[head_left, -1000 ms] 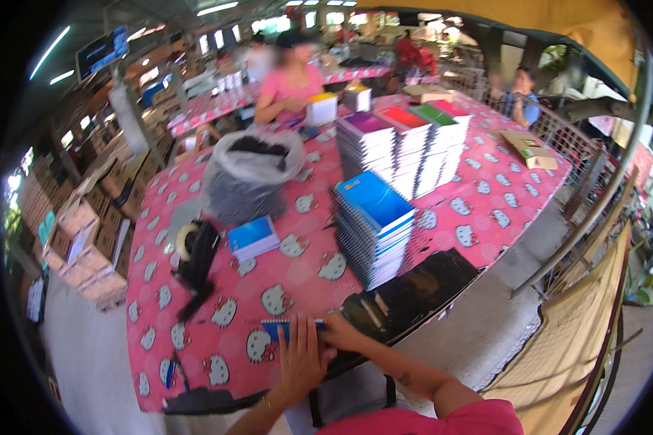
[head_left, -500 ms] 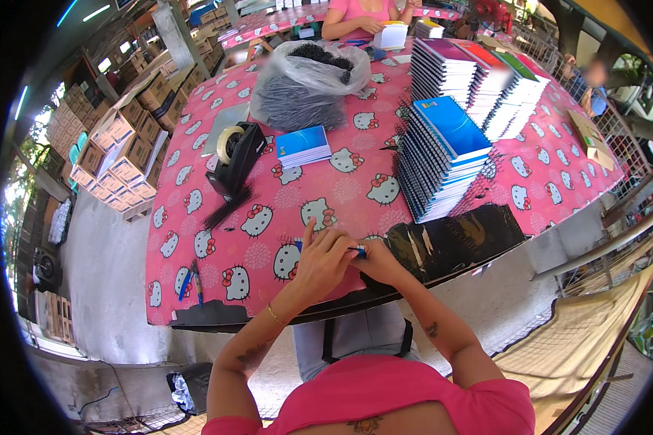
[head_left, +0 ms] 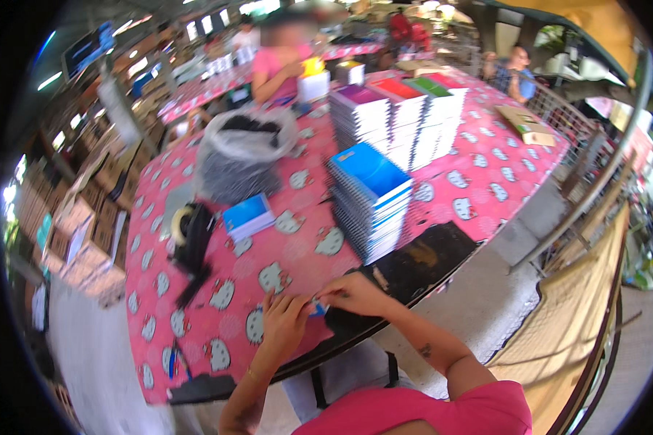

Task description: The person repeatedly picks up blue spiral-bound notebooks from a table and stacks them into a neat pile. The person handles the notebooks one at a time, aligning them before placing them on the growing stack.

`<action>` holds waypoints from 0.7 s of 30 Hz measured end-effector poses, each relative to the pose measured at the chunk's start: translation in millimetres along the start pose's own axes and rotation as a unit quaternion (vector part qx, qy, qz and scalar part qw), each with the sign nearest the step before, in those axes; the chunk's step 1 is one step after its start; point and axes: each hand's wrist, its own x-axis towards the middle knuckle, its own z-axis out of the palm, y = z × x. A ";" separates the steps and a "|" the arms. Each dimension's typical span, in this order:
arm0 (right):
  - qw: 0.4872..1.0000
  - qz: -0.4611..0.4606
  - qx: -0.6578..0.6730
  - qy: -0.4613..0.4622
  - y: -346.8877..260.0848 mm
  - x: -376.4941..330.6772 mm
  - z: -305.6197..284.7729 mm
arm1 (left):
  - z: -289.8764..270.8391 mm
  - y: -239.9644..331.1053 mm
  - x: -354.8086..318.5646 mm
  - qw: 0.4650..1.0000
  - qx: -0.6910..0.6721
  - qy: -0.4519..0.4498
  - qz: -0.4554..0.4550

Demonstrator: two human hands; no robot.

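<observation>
The nearest notebook [head_left: 317, 309] shows blue — the tablecloth [head_left: 297, 257], pink with white cats.

And here's the wide table [head_left: 302, 254] under pink cat-print cloth: tall stack of blue-covered spiral notebooks [head_left: 370, 206] right of centre, purple-, red- and green-topped notebook stacks [head_left: 403, 127] beyond, translucent plastic bag [head_left: 243, 174] far left, black tape dispenser [head_left: 196, 233] nearer, slim blue pen [head_left: 172, 362] near left!

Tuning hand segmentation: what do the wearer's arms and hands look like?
Left hand and right hand ungloved. Thin bracelet on left wrist. Dark tattoo on right forearm, blurrier dark marking on the left. Short pink sleeve on the right arm.
</observation>
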 end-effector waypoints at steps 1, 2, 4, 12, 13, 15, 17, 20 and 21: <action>1.000 -0.014 0.010 -0.012 -1.7 3.7 0.0 | -1.8 -0.1 0.8 1.000 -0.001 0.012 0.000; 0.999 -0.026 0.024 -0.025 -2.5 6.4 -0.6 | -5.2 2.7 4.9 1.000 -0.004 0.000 -0.001; 0.998 -0.036 0.038 -0.039 0.0 8.3 -5.3 | -11.8 8.9 10.1 1.000 -0.009 -0.028 -0.009; 0.987 -0.079 -0.065 0.125 -15.4 5.8 27.1 | -14.3 13.1 3.8 0.998 0.016 -0.060 -0.001; 0.981 -0.064 -0.084 0.162 -14.0 3.5 34.4 | -13.0 14.2 3.1 0.998 0.029 -0.058 -0.001; 0.978 -0.053 -0.086 0.183 -13.2 0.9 40.1 | -10.0 15.3 3.8 0.998 0.033 -0.045 0.015; 0.977 -0.036 -0.100 0.185 -12.9 -1.4 37.3 | -12.0 16.2 7.9 0.998 0.025 -0.051 0.012; 0.975 -0.018 -0.094 0.201 -20.2 -11.0 34.9 | -27.9 15.7 15.7 0.996 0.006 -0.086 -0.005; 0.961 -0.058 -0.115 0.245 -32.9 -12.5 27.5 | -34.4 13.9 19.0 0.995 0.008 -0.098 0.000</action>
